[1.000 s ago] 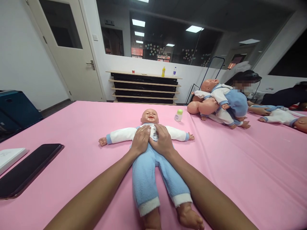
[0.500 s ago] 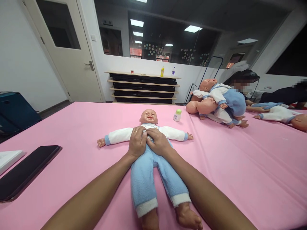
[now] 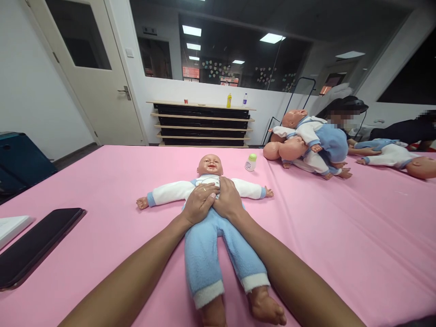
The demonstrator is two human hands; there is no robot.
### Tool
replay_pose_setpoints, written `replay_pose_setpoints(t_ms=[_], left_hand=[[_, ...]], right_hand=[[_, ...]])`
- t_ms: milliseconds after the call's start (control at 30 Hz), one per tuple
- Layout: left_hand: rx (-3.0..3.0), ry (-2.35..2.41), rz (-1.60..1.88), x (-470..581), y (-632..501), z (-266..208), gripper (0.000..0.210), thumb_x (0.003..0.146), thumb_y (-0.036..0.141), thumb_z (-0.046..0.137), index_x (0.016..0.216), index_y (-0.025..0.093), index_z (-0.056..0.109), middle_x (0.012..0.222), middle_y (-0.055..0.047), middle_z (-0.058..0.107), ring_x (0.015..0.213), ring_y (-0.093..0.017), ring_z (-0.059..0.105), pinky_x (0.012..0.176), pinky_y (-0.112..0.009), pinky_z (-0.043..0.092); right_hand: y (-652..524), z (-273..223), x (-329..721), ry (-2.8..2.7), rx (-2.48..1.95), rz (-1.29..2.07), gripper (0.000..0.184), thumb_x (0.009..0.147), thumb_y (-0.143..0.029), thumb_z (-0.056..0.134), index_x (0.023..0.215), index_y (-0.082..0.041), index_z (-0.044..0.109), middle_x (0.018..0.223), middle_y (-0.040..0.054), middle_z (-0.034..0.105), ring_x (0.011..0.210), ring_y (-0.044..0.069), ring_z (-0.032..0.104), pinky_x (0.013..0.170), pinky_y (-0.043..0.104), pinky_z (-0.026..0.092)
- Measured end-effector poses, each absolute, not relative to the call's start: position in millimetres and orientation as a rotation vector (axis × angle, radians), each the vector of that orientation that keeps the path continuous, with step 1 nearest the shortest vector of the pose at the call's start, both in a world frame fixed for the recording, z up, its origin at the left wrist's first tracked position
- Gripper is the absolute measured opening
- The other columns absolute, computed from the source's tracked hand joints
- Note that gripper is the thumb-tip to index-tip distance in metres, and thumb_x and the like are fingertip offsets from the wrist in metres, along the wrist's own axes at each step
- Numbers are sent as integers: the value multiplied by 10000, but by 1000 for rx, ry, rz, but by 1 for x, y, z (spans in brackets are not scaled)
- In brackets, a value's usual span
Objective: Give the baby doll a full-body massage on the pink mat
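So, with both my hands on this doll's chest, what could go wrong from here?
Your left hand and right hand rest on the doll, so an uneven push might twist it sideways. The small green-capped bottle stands just beyond its outstretched arm on your right, which could knock it if it swung up. The doll pile looks loosely stacked, so a bump to the table cover might make it slump.

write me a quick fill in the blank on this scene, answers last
The left hand and right hand rest on a doll in light ____ trousers. 
One finger of the left hand wears a ____. 
The small white bottle has a ____ cap. 
The black phone lies on a ____ cover.

Missing words: blue; ring; green; pink
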State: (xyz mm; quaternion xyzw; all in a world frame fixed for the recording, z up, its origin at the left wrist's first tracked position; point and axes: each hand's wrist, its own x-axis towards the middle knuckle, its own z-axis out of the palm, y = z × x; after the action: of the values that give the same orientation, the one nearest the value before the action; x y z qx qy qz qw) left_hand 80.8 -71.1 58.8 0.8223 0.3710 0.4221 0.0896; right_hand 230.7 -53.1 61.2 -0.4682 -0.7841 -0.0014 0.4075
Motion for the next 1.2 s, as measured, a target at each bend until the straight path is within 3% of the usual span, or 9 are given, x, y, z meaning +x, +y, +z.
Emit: replay_pose_setpoints(t_ms=[133, 567, 700, 833, 1033, 1200], left_hand=[[2384, 1189, 1243, 82, -64, 57, 408, 983, 319, 316, 1199, 252, 656, 1276, -24, 641, 1302, -200, 487, 1132, -459, 343], [2083, 1576, 1546, 82, -59, 43, 400, 990, 349, 313, 1196, 172, 607, 1256, -101, 622, 1222, -226, 529, 1101, -465, 377], [2103, 1578, 1676, 82, -64, 43, 381, 974, 319, 342, 1255, 155, 540, 1303, -125, 564, 1272, -238, 468, 1120, -466, 344], [2184, 1483, 1688, 82, -70, 47, 307, 956, 308, 363, 1149, 192, 571, 1205, -106, 592, 1181, -235, 512, 1059, -443, 401], [2317, 1308, 1580, 82, -76, 53, 316, 929, 351, 356, 1078, 194, 585, 1094, -105, 620, 1067, -238, 549, 981, -424, 449], [2444, 1155, 1443, 80, -78, 55, 354, 916, 391, 362, 1036, 196, 633, 1067, -100, 656, 1105, -247, 554, 1007, -437, 432]], right_hand=[[-55, 63, 229, -1970, -1048, -52, 474, 730, -203, 572, 1192, -122, 503, 1149, 165, 585, 1102, 310, 517, 993, 482, 421], [-64, 71, 229, -2121, -714, 43, 206, 847, -194, 539, 1031, -198, 634, 1048, 91, 654, 1024, 235, 583, 946, 412, 473], [-63, 73, 227, -2210, -677, 140, 231, 849, -140, 507, 1016, -204, 654, 1009, 64, 677, 986, 211, 607, 940, 390, 477], [-60, 71, 226, -2163, -775, 164, 284, 847, -183, 542, 1117, -197, 625, 1134, 77, 647, 1074, 210, 581, 980, 385, 458], [-52, 64, 229, -2108, -955, 114, 388, 800, -230, 598, 1185, -179, 585, 1207, 107, 613, 1140, 245, 546, 1027, 422, 424], [-49, 60, 231, -2068, -1120, 82, 375, 800, -275, 581, 1154, -155, 565, 1176, 141, 608, 1153, 287, 527, 999, 459, 430]])
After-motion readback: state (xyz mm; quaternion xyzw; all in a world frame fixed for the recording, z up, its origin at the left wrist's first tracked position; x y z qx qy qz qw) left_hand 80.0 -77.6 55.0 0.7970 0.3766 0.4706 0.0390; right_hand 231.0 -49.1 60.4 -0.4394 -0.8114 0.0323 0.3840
